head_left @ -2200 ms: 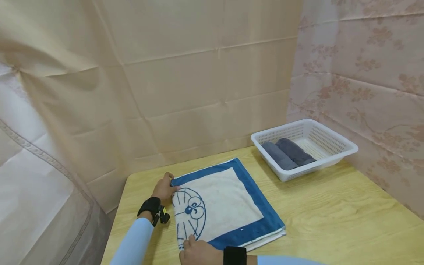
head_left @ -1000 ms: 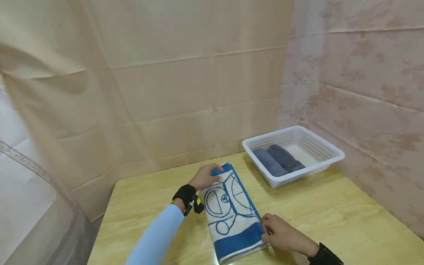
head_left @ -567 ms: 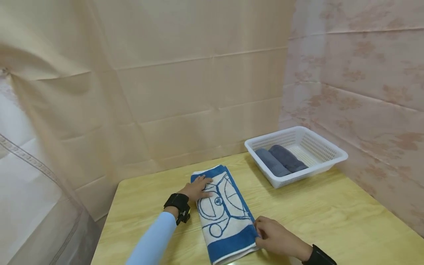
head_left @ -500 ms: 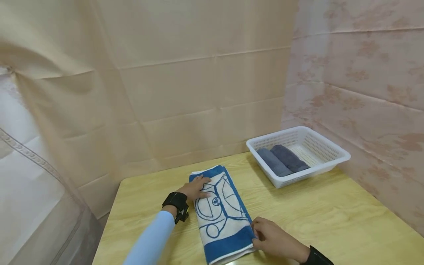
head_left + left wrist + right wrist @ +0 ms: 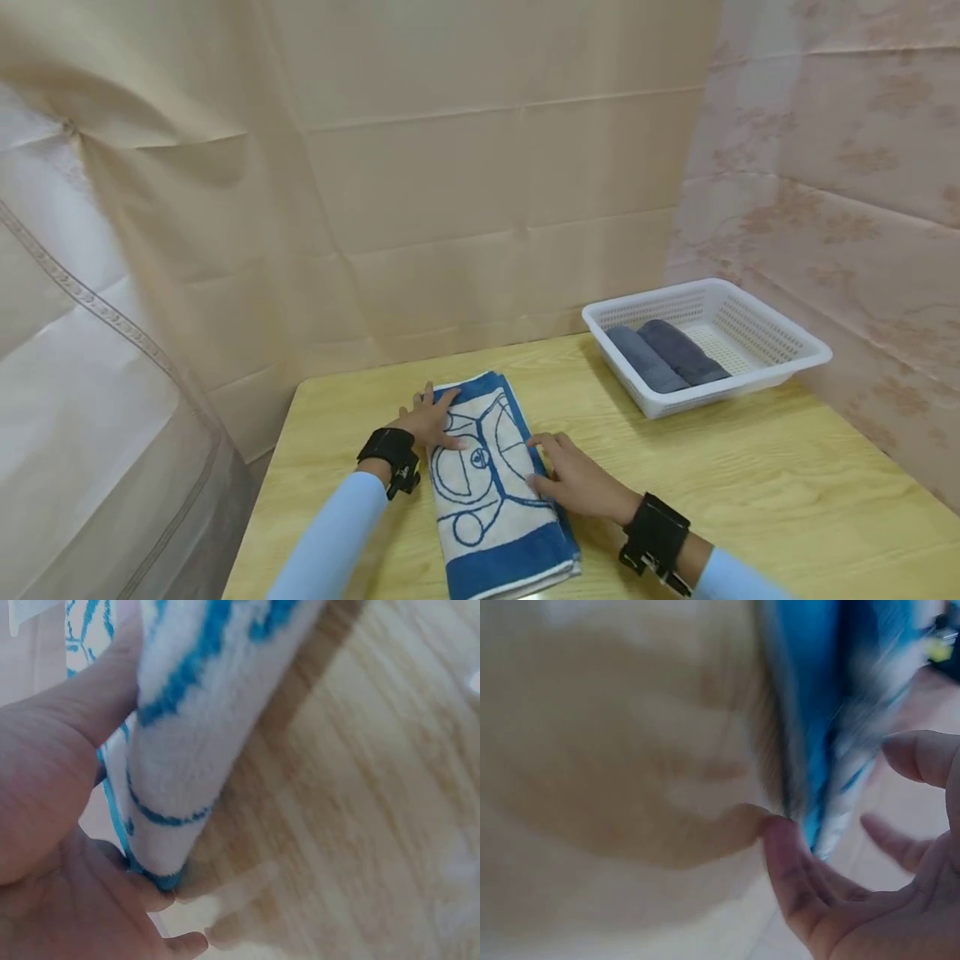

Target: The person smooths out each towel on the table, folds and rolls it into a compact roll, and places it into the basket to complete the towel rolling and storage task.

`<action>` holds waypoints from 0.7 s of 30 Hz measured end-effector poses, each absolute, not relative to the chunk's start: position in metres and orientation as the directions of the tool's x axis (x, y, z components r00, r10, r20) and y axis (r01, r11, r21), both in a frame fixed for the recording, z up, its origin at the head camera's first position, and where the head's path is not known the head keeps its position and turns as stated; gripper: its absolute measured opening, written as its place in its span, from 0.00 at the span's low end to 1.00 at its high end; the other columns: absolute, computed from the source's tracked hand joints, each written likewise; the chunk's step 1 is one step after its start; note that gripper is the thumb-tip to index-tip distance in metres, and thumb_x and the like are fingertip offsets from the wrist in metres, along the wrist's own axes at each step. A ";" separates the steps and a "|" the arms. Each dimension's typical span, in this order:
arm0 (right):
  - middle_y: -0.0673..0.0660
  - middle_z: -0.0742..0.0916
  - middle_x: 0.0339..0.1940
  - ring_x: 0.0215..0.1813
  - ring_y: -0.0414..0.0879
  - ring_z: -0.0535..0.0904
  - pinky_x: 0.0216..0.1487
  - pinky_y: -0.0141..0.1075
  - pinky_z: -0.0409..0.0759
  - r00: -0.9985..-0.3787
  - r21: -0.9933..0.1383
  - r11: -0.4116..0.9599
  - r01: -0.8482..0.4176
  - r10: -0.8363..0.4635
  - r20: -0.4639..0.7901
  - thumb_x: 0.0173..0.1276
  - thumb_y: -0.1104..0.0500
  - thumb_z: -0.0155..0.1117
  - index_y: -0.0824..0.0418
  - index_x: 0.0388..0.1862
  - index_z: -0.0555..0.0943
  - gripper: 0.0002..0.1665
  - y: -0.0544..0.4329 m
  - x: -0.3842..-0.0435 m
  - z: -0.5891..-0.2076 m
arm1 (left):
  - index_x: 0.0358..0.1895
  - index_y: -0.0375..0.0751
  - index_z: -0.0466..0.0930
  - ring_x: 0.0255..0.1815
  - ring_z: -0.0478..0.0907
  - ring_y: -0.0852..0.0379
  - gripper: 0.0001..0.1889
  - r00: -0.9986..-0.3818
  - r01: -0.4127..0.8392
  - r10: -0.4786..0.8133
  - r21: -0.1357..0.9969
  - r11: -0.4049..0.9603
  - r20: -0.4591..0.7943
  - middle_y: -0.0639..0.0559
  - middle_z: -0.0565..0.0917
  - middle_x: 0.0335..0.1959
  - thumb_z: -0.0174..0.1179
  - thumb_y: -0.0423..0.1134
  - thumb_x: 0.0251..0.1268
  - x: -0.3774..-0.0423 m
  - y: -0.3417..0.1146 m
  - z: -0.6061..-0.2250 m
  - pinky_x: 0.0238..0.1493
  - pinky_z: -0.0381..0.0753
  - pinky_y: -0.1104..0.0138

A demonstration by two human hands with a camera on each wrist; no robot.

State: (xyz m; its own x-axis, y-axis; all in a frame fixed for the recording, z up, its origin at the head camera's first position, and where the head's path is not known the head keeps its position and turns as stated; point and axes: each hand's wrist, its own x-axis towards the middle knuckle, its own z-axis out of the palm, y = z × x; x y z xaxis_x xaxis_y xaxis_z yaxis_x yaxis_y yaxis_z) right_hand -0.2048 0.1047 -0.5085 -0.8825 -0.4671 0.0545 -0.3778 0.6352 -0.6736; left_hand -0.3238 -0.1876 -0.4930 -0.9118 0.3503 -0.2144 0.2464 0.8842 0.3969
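Note:
A blue-and-white towel with blue line drawings [image 5: 480, 492] lies folded into a long strip on the wooden table. My left hand [image 5: 426, 423] rests with spread fingers at its far left corner. In the left wrist view, the thumb [image 5: 112, 682] lies against the towel [image 5: 187, 742] and the other fingers reach past its end. At the towel's right long edge is my right hand [image 5: 581, 482], its fingers apart and loosely bent. The right wrist view, partly blurred, has a fingertip [image 5: 784, 832] close to the towel's edge [image 5: 810, 712], with the thumb away from it.
A white plastic basket [image 5: 780, 367] stands at the back right of the table [image 5: 720, 475]. Inside it, two rolled grey towels [image 5: 682, 350] lie side by side along the left. Beige cloth [image 5: 480, 192] hangs behind the table, floral cloth [image 5: 847, 208] on the right.
The towel has gone from a wide square to a narrow strip. My right hand has left its near right corner and moved farther along the right edge; my left hand's fingers have spread.

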 end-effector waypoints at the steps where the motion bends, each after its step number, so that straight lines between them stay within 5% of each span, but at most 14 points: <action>1: 0.68 0.73 0.66 0.55 0.56 0.78 0.52 0.50 0.79 -0.880 -0.624 0.663 -0.413 -0.467 0.086 0.78 0.50 0.63 0.60 0.72 0.70 0.30 0.099 -0.217 -0.511 | 0.83 0.52 0.52 0.80 0.40 0.23 0.55 -0.909 0.260 0.360 0.389 0.884 -0.212 0.27 0.39 0.82 0.77 0.56 0.57 -0.324 -0.189 -0.493 0.70 0.45 0.27; 5: 0.68 0.72 0.74 0.65 0.67 0.73 0.59 0.60 0.75 -0.861 -0.382 0.774 -0.505 -0.479 0.170 0.79 0.50 0.62 0.57 0.69 0.78 0.25 0.078 -0.265 -0.518 | 0.83 0.53 0.53 0.80 0.42 0.24 0.55 -0.898 0.277 0.386 0.410 0.869 -0.211 0.28 0.41 0.82 0.77 0.57 0.55 -0.322 -0.189 -0.495 0.70 0.46 0.27; 9: 0.66 0.76 0.72 0.67 0.69 0.72 0.59 0.60 0.76 -0.866 -0.319 0.805 -0.500 -0.461 0.194 0.79 0.51 0.61 0.58 0.51 0.89 0.15 0.066 -0.298 -0.514 | 0.83 0.54 0.55 0.80 0.43 0.24 0.54 -0.887 0.326 0.423 0.399 0.857 -0.184 0.29 0.44 0.82 0.76 0.60 0.55 -0.326 -0.188 -0.501 0.70 0.49 0.28; 12: 0.66 0.84 0.60 0.66 0.64 0.75 0.60 0.56 0.76 -0.873 -0.349 0.800 -0.488 -0.436 0.220 0.77 0.54 0.64 0.58 0.33 0.90 0.15 0.058 -0.313 -0.510 | 0.79 0.52 0.63 0.77 0.52 0.25 0.44 -0.892 0.373 0.442 0.406 0.834 -0.088 0.31 0.55 0.80 0.70 0.60 0.64 -0.329 -0.193 -0.509 0.67 0.54 0.28; 15: 0.63 0.89 0.35 0.47 0.57 0.83 0.49 0.49 0.80 -0.873 -0.318 0.816 -0.483 -0.420 0.248 0.75 0.56 0.67 0.59 0.22 0.86 0.19 0.050 -0.325 -0.511 | 0.71 0.46 0.74 0.72 0.64 0.29 0.28 -0.915 0.379 0.401 0.447 0.810 0.049 0.35 0.69 0.73 0.64 0.52 0.73 -0.332 -0.201 -0.516 0.64 0.61 0.31; 18: 0.58 0.85 0.24 0.32 0.52 0.82 0.36 0.44 0.81 -0.879 -0.274 0.844 -0.461 -0.393 0.271 0.74 0.57 0.69 0.63 0.33 0.85 0.11 0.044 -0.333 -0.513 | 0.64 0.39 0.78 0.67 0.70 0.34 0.21 -0.946 0.318 0.299 0.536 0.782 0.126 0.36 0.76 0.64 0.67 0.41 0.72 -0.336 -0.204 -0.518 0.64 0.69 0.39; 21: 0.59 0.88 0.33 0.36 0.53 0.85 0.39 0.45 0.84 -0.865 -0.226 0.851 -0.474 -0.401 0.302 0.76 0.59 0.66 0.65 0.54 0.83 0.14 0.039 -0.342 -0.511 | 0.68 0.34 0.74 0.65 0.70 0.34 0.29 -0.970 0.239 0.219 0.601 0.762 0.108 0.32 0.73 0.64 0.71 0.39 0.67 -0.339 -0.204 -0.516 0.63 0.74 0.44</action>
